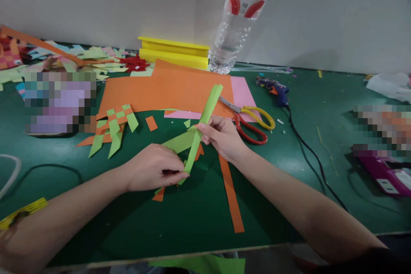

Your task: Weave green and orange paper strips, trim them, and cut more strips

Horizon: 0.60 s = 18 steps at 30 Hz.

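Observation:
A long light-green paper strip (210, 105) slants between my two hands above the table. My left hand (157, 167) pinches its lower end between thumb and fingers. Higher up, my right hand (221, 135) is closed on the strip near its middle. Beneath them lie another green paper piece (178, 142) and small orange scraps. An orange paper strip (233, 201) runs from under my right hand toward the table's front edge. Scissors (253, 122) with one yellow and one red handle rest just beyond my right hand. To the left sits a woven orange-and-green paper piece (117, 122).
Orange sheets (135, 94) lie over pink paper (242, 90) at the back. Behind them stand a folded yellow piece (175, 53) and a clear plastic bottle (237, 25). A blue glue gun (279, 92) trails its cord rightward, near a purple power strip (382, 171). Paper scraps (96, 53) heap back left.

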Available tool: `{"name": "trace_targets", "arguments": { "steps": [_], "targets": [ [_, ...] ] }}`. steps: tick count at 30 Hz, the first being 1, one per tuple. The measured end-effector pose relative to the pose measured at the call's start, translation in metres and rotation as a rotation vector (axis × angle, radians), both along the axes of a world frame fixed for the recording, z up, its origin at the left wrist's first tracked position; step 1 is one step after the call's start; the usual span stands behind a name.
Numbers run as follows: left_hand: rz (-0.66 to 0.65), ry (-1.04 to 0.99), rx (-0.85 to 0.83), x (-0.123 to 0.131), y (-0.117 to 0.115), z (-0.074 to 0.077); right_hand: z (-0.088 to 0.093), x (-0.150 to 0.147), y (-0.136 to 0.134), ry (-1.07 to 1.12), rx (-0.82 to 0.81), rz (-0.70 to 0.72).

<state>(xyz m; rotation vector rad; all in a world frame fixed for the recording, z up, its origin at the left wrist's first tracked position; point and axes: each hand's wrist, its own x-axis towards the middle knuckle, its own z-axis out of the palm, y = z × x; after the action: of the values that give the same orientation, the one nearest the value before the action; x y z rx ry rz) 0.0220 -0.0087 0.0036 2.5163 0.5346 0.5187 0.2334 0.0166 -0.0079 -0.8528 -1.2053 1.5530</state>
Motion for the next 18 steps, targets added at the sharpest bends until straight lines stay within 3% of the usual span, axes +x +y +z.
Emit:
{"name": "trace_targets", "arguments": {
  "steps": [11,18],
  "targets": [
    [-0.009,-0.015,0.01,0.0009,-0.0006,0.0004,-0.001,0.0005,-0.0003,-0.013,0.02,0.0],
    [-0.091,-0.036,0.116,0.0046,-0.0097,0.0026,0.0004,0.0006,0.0016,0.008,-0.016,-0.031]
  ]
}}
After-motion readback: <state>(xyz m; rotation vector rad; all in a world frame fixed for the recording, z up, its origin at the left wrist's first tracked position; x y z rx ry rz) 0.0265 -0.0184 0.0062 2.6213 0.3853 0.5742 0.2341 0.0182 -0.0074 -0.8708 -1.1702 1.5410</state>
